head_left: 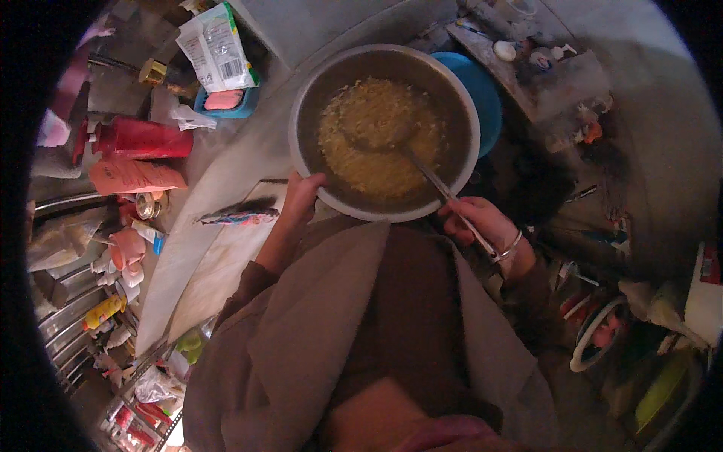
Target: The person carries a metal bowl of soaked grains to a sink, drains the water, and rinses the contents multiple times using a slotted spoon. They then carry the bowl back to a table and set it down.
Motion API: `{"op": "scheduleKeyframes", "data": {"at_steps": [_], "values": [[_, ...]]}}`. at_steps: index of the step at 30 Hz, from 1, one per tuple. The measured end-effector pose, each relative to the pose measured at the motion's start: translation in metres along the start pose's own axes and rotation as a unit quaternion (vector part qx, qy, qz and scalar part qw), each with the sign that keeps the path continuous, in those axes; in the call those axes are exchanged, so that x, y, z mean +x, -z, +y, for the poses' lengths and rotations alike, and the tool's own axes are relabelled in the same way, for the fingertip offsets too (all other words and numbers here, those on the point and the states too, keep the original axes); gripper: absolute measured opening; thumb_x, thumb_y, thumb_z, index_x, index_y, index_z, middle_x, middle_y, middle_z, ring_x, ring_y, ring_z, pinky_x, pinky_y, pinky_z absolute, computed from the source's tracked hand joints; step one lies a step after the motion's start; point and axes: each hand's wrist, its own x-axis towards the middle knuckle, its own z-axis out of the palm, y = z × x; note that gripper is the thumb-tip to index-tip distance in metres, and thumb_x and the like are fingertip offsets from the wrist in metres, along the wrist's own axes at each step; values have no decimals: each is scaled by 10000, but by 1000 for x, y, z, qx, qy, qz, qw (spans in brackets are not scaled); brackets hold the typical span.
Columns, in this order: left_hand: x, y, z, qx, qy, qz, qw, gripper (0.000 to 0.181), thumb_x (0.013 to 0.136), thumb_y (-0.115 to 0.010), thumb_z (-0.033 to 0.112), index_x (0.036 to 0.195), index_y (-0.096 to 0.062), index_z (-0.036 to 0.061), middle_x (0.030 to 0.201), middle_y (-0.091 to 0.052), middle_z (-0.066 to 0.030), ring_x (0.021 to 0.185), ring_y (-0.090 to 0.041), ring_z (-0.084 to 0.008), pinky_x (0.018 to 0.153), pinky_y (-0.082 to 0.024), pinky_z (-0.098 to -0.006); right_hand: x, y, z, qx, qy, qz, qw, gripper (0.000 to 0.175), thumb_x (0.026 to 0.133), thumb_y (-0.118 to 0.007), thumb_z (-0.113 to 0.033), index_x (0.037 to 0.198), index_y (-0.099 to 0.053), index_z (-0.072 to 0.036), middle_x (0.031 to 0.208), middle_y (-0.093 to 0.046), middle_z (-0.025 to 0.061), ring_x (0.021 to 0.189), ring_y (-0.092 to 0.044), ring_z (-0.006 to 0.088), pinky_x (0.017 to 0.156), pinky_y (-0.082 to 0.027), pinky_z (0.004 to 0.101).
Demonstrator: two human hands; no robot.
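A large round metal basin [386, 209] is before me, with a wet yellowish-brown mass of small pieces [361, 121] in it; what they are I cannot tell. At the basin's lower left, my left hand [303, 195] grips the rim with the thumb over the edge. My right hand [480, 223] closes around the handle of a long metal ladle [435, 181] at the lower right of the rim. The ladle's bowl end lies in the food, partly sunk. A bangle circles my right wrist.
Behind the basin's right side is a blue basin [488, 107]. At left lie a white packet [214, 51], pink soap in a blue dish [226, 100], a red bottle [144, 137] and a yellow bottle [104, 312]. A low ledge [497, 73] with small items stands at upper right.
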Motion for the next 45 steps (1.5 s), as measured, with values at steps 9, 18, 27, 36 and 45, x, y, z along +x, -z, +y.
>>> {"op": "scheduleKeyframes", "data": {"at_steps": [9,18,27,36,45], "values": [[9,8,7,2,-15,-111,994,323,680,-567,91,972,-534,-42,810,-576,-71,729,-538,-167,636,-429,-302,-89,-47,5,-546,179,247,780,272,809,-556,-140,1051,-497,-31,639,-547,117,546,-554,268,499,-443,351],[12,11,27,111,19,-129,985,431,672,-563,121,1066,-490,-39,921,-576,-92,824,-542,-177,706,-442,-301,-116,-96,55,-718,62,454,524,587,793,-509,-54,1352,-346,-134,792,-595,158,692,-593,333,571,-482,418],[25,7,34,110,42,-138,983,438,638,-556,74,1052,-491,-52,872,-568,-99,775,-539,-175,647,-446,-302,-103,-85,128,30,303,330,893,526,892,-479,-89,1383,-294,-100,645,-466,11,438,-375,45,379,-284,194],[44,8,34,206,-3,-164,965,410,597,-590,97,967,-498,-53,781,-549,-97,661,-524,-186,575,-428,-297,-51,-47,178,238,369,368,819,247,947,-438,-201,1143,-498,-62,568,-422,-6,394,-351,62,345,-284,213],[32,-19,65,241,-64,-191,949,378,589,-584,99,932,-514,-44,768,-546,-89,662,-536,-186,566,-435,-296,10,-19,204,357,304,301,830,243,929,-461,-317,1072,-498,-124,581,-412,3,379,-309,72,342,-275,220]]}}
